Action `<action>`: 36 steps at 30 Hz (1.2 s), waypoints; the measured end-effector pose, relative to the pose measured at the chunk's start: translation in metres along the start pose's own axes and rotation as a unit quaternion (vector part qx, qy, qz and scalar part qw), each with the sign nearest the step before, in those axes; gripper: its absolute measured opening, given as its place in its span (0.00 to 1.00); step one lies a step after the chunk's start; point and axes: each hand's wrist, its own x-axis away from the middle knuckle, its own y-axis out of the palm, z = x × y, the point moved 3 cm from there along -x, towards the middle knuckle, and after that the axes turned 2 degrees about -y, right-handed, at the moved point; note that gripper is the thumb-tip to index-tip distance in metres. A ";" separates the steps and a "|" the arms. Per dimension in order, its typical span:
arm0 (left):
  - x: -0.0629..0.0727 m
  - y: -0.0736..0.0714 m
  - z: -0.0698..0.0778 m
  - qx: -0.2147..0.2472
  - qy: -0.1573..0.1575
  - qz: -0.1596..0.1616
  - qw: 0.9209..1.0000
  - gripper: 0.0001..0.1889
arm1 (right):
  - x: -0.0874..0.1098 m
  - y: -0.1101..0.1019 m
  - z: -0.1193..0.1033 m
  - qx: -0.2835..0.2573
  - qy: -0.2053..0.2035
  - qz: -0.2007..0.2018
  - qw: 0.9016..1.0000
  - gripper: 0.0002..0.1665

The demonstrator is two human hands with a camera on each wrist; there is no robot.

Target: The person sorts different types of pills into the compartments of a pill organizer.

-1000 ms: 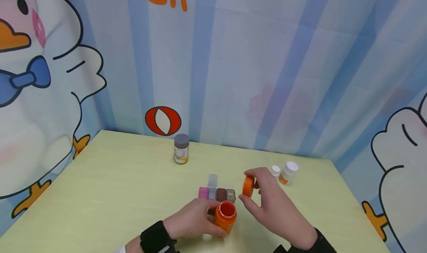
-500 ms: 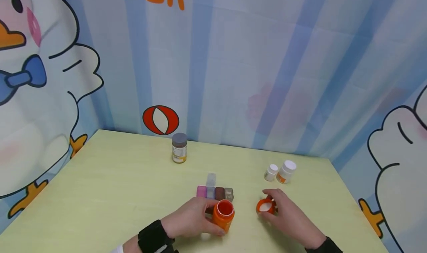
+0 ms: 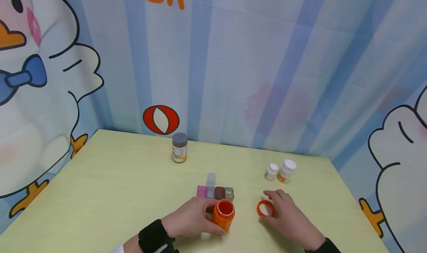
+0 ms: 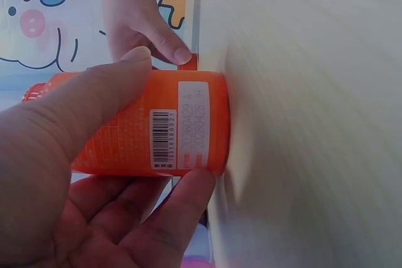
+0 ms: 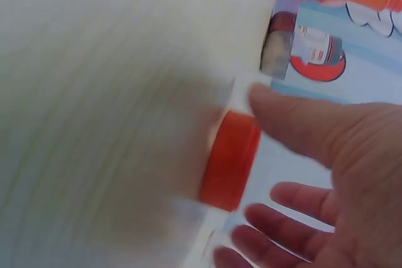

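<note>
My left hand [image 3: 190, 219] grips an orange bottle [image 3: 223, 216] round its side. The bottle stands upright with its mouth uncovered, and a barcode label [image 4: 164, 139] shows in the left wrist view. To the right, an orange cap [image 3: 265, 208] lies on the table with its white inside facing up. Around the cap's right side is my right hand [image 3: 288, 216], fingers and thumb spread. In the right wrist view the fingers stand apart from the cap [image 5: 230, 161]. Just behind the bottle sits a pill organizer [image 3: 211, 192] with coloured compartments, partly hidden by the left hand and bottle.
A jar with a grey lid [image 3: 179, 148] stands near the back edge of the pale yellow table [image 3: 110, 178]. Two white bottles stand at the back right, a small one [image 3: 271, 172] and a larger one [image 3: 286, 171]. A printed curtain [image 3: 227, 67] hangs behind.
The right hand has carried the cap right and down onto the table, turned its inside up, and let go. The left hand still holds the bottle in about the same place.
</note>
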 end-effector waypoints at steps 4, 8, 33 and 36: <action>-0.001 0.000 0.000 -0.009 0.008 0.003 1.000 0.26 | 0.004 -0.003 -0.017 -0.001 -0.053 0.032 0.998 0.39; -0.001 -0.003 0.002 -0.009 0.001 -0.002 1.000 0.29 | 0.007 0.000 -0.036 -0.028 -0.105 -0.020 0.994 0.42; -0.011 -0.055 -0.030 -0.088 -0.037 0.188 0.978 0.27 | 0.000 0.027 -0.075 -0.144 -0.147 -0.100 0.973 0.37; -0.012 -0.054 -0.032 -0.096 -0.030 0.189 0.977 0.25 | 0.000 0.028 -0.076 -0.153 -0.142 -0.097 0.973 0.35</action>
